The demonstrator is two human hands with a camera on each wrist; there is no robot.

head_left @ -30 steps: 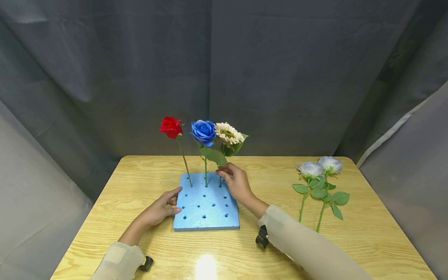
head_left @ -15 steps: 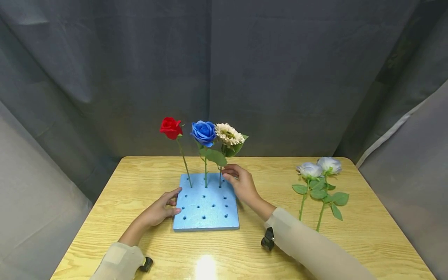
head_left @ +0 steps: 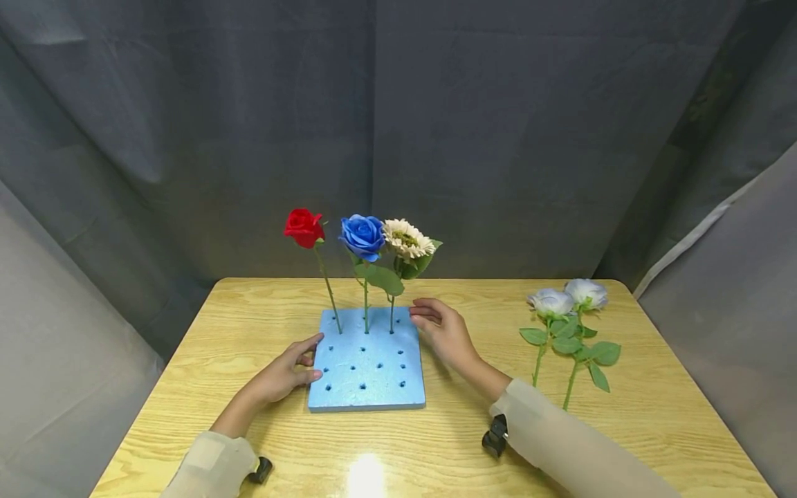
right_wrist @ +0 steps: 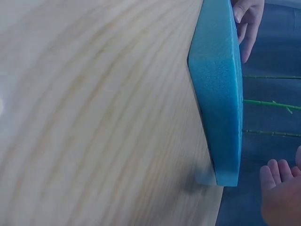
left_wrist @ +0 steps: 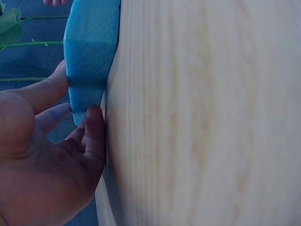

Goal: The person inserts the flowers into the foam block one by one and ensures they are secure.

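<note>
Blue foam, judging by its look, is making up the board (head_left: pixel 367 374) in the head view, which is lying flat on the table (head_left: pixel 193 370). In its far part, a red rose (head_left: pixel 304 228), a blue rose (head_left: pixel 362 237) and a daisy (head_left: pixel 406 239) are standing on thin stems (head_left: pixel 366 304), the red one leaning left. Two pale roses (head_left: pixel 551 302) are lying on the table at the right. The left hand (head_left: pixel 286 370) is resting at the board's left edge, fingers spread; the right hand (head_left: pixel 445 339) is hovering by the far right corner, fingers loosely bent, holding nothing. The board is probably weighing little and sliding easily, its foam denting under hard pressure; a broad, light touch along the sides is suiting it best. The flowers are appearing light, their stems fairly stiff, their petals soft; low on the stem, below the leaves, is seeming the safest hold.

Left wrist view: the left hand's digits are touching the board around one corner, without closing round it; how firmly they are pressing, one cannot tell.

Right wrist view: the right hand is showing at the lower right, partly cut off, its fingers slightly bent and standing apart from board and stems alike.
</note>
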